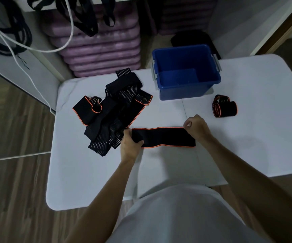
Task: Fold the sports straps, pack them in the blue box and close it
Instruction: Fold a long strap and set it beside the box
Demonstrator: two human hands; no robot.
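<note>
Both hands grip one strap lying lengthwise along the desk's near edge, left hand and right hand pinching opposite ends.

We found no readable text, labels, brands or numbers anywhere in the head view. The blue box at 12 o'clock and the straps at 10 o'clock carried none.
</note>
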